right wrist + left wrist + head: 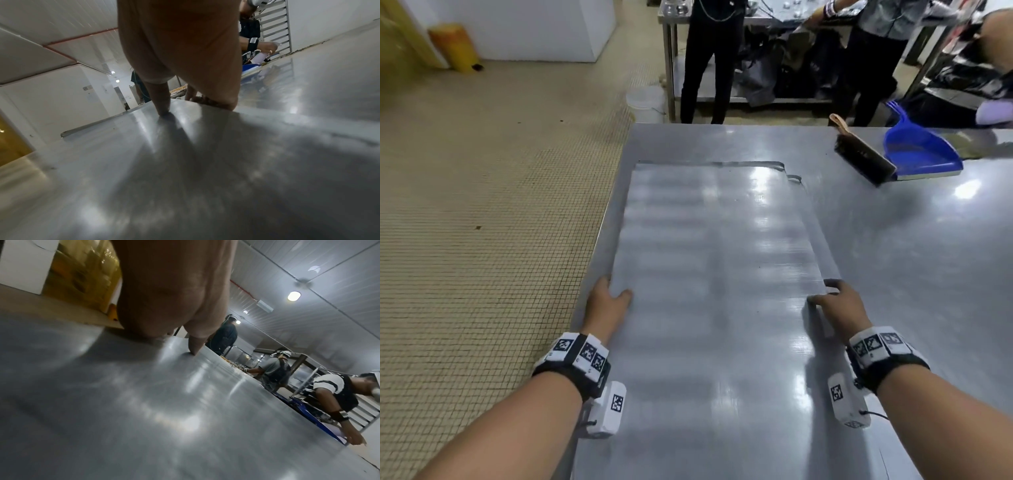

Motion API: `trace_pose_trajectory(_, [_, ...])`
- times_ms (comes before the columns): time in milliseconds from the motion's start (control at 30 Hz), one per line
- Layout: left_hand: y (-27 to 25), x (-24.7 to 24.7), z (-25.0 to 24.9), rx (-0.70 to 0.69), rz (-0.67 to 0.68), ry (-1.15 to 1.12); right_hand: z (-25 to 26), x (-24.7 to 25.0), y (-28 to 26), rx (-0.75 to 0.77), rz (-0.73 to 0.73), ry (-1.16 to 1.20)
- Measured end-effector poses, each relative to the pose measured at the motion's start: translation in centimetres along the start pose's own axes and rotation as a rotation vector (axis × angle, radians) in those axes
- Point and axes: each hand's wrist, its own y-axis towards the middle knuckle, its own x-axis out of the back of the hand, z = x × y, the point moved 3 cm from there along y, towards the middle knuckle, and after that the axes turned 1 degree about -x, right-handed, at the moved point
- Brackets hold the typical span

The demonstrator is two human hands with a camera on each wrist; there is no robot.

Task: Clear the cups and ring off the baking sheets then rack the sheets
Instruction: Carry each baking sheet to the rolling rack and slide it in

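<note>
A shiny steel table [893, 260] stands on a tan tiled floor [482, 205]. The baking sheets [715, 260] lie on it, flat, grey and bare, stacked a bit askew so a second corner peeks out at 1 o'clock. They reach from the hands up toward 12 o'clock.

The left hand [607, 301] grips the left edge of the sheets, thumb on top. The right hand [839, 305] grips the right edge the same way.

At 2 o'clock on the table sit a brush [863, 156] and a blue dustpan [921, 152], touching.

The head view shows both hands and the stack. The left wrist view shows the thumb [195, 344] pressing down, and a ceiling lamp [294, 296]. The right wrist view shows a metal rack [273, 24] at 1 o'clock and the raised lip of a sheet.
</note>
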Motion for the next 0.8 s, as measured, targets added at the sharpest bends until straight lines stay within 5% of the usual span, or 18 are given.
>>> trace_pose_trajectory(300, [1.7, -5.3, -2.6, 0.022, 0.030, 0.153, -2.9, 2.8, 6.3, -0.017, 0.054, -0.085])
trace_pose_trajectory(500, [2.1, -5.1, -2.2, 0.040, 0.008, 0.387, -2.7, 3.0, 6.4, 0.062, 0.035, -0.238])
trace_pose_trajectory(800, [-0.7, -4.2, -1.6, 0.081, -0.114, 0.342, -2.8, 3.4, 5.4, 0.204, -0.024, -0.378])
